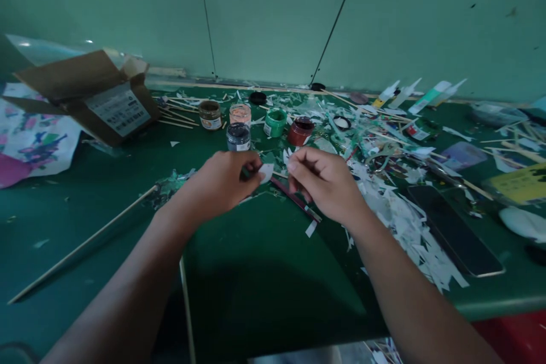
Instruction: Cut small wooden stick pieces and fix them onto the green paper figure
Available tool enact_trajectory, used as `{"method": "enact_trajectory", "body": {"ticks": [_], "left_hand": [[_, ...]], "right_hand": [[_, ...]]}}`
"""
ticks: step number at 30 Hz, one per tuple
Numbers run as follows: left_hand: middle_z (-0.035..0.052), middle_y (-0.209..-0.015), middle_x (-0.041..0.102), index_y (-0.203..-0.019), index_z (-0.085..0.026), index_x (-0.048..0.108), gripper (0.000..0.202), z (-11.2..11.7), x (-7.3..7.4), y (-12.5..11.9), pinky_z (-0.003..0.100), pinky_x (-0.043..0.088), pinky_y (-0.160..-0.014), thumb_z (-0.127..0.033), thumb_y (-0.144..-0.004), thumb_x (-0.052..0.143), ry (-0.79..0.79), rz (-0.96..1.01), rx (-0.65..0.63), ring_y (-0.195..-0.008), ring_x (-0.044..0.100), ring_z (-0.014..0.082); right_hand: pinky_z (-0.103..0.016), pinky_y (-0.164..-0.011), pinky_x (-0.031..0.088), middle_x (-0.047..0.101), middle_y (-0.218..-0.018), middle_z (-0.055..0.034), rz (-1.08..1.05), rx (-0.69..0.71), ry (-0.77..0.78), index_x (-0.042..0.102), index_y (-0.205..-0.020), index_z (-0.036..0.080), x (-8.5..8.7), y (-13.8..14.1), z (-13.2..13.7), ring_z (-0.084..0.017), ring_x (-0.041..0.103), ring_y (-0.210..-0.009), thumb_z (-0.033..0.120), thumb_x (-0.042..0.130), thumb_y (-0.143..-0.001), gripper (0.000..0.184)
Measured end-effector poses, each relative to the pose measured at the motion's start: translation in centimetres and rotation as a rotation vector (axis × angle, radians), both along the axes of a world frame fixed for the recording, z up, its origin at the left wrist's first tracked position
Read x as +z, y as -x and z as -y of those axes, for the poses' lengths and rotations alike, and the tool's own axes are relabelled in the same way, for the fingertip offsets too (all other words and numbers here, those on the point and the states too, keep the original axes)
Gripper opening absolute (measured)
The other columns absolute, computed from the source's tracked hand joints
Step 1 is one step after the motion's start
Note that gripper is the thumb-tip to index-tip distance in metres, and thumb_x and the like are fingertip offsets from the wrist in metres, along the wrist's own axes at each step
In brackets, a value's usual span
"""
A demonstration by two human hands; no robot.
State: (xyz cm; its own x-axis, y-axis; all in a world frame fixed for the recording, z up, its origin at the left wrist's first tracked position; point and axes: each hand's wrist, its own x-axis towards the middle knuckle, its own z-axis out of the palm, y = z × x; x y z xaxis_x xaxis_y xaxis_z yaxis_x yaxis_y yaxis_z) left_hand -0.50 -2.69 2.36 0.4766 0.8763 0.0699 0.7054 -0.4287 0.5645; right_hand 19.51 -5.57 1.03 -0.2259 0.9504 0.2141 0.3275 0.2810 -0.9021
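In the head view my left hand (228, 182) is closed, pinching a small white piece of paper (267, 173) between thumb and fingers. My right hand (322, 182) is closed in a pinch to the right of it, a short gap away. A pale scrap (286, 154) shows by its fingertips; whether they grip it I cannot tell. Below the right hand lies a dark reddish strip (294, 199), with a small paper scrap (311, 228) at its lower end. Open paint jars stand just beyond my hands: black (239, 137), green (275, 123) and dark red (301, 132).
An open cardboard box (115, 108) sits at the back left, near a long thin wooden stick (85, 244). White paper cuttings (405, 233) pile up at right beside a dark phone (454, 230). Scissors (381, 156) and glue bottles (429, 96) lie farther back, before the green wall.
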Motion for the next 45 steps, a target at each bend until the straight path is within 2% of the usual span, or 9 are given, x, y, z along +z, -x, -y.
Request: {"method": "enact_trajectory", "body": {"ticks": [6, 9, 16, 24, 29, 33, 37, 40, 45], "left_hand": [[0.0027, -0.065, 0.066, -0.1, -0.019, 0.069, 0.024, 0.0, -0.2, -0.3, 0.021, 0.031, -0.047, -0.036, -0.085, 0.06, -0.052, 0.125, 0.035, -0.05, 0.053, 0.0125], [0.0029, -0.067, 0.068, -0.095, -0.021, 0.071, 0.022, 0.3, 0.1, -0.5, 0.021, 0.03, -0.045, -0.036, -0.085, 0.06, -0.097, 0.095, 0.015, -0.049, 0.054, 0.0121], [-0.002, -0.088, 0.073, -0.098, -0.028, 0.07, 0.017, 0.3, 0.2, -0.7, 0.02, 0.036, -0.052, -0.031, -0.087, 0.058, -0.154, -0.024, -0.072, -0.067, 0.064, 0.0137], [-0.0022, -0.08, 0.07, -0.097, -0.027, 0.069, 0.015, 0.5, 0.0, -0.9, 0.022, 0.033, -0.051, -0.029, -0.086, 0.058, -0.255, -0.1, -0.116, -0.063, 0.06, 0.0129], [0.0009, -0.078, 0.067, -0.088, -0.019, 0.067, 0.027, 0.4, -0.4, -1.0, 0.022, 0.038, -0.056, -0.031, -0.096, 0.044, -0.173, 0.132, -0.146, -0.067, 0.058, 0.012], [0.0015, -0.086, 0.069, -0.091, -0.018, 0.068, 0.013, -0.2, -1.2, -1.1, 0.02, 0.042, -0.059, -0.028, -0.087, 0.06, -0.115, 0.332, -0.155, -0.076, 0.062, 0.0121], [0.0048, -0.087, 0.07, -0.09, -0.015, 0.066, 0.018, -0.3, -2.0, -1.4, 0.019, 0.049, -0.058, -0.03, -0.08, 0.07, -0.032, 0.544, -0.149, -0.073, 0.064, 0.0123], [0.0057, -0.087, 0.07, -0.09, -0.014, 0.065, 0.023, -0.1, -2.4, -1.8, 0.019, 0.053, -0.061, -0.03, -0.076, 0.075, -0.07, 0.676, -0.164, -0.072, 0.065, 0.0118], [0.0055, -0.086, 0.071, -0.102, -0.015, 0.067, 0.034, 0.1, -2.6, -2.0, 0.021, 0.058, -0.065, -0.03, -0.074, 0.079, -0.149, 0.783, -0.185, -0.076, 0.068, 0.0136]], "right_hand": [[-0.022, -0.044, 0.035, 0.061, -0.058, 0.0022, 0.015, -0.014, 0.06, 0.056, -0.075, 0.019, -0.5, 0.5, -0.2, -0.006, 0.047, -0.043, 0.04, 0.05, -0.094, 0.028], [-0.022, -0.044, 0.034, 0.061, -0.058, 0.0024, 0.005, -0.026, 0.071, 0.055, -0.075, 0.019, -0.4, 0.5, -0.2, -0.005, 0.046, -0.043, 0.038, 0.05, -0.094, 0.027], [-0.023, -0.044, 0.034, 0.061, -0.058, 0.0021, 0.055, -0.054, 0.112, 0.056, -0.073, 0.019, 0.0, 0.7, -0.1, -0.006, 0.045, -0.042, 0.035, 0.051, -0.093, 0.026], [-0.024, -0.044, 0.033, 0.06, -0.056, 0.003, 0.048, -0.078, 0.109, 0.055, -0.073, 0.02, -0.3, 0.6, -0.3, -0.005, 0.044, -0.041, 0.032, 0.052, -0.092, 0.023], [-0.023, -0.045, 0.035, 0.058, -0.056, 0.0041, -0.022, -0.053, 0.041, 0.055, -0.076, 0.02, -0.5, 0.5, -0.2, -0.005, 0.047, -0.044, 0.037, 0.054, -0.092, 0.023], [-0.022, -0.045, 0.035, 0.057, -0.056, 0.0053, -0.1, 0.018, -0.005, 0.055, -0.078, 0.021, -0.4, 0.4, 0.1, -0.005, 0.046, -0.044, 0.039, 0.057, -0.09, 0.023], [-0.021, -0.042, 0.034, 0.057, -0.057, 0.0063, -0.159, 0.074, -0.005, 0.057, -0.082, 0.021, -0.3, 0.3, 0.3, -0.005, 0.045, -0.041, 0.039, 0.059, -0.09, 0.02], [-0.021, -0.042, 0.035, 0.059, -0.059, 0.0058, -0.175, 0.107, 0.002, 0.058, -0.084, 0.021, -0.4, 0.3, 0.4, -0.004, 0.046, -0.041, 0.041, 0.057, -0.091, 0.021], [-0.02, -0.044, 0.037, 0.059, -0.058, 0.0054, -0.18, 0.144, -0.031, 0.058, -0.08, 0.02, -0.3, 0.2, 0.2, -0.004, 0.047, -0.043, 0.039, 0.058, -0.091, 0.022]]}}
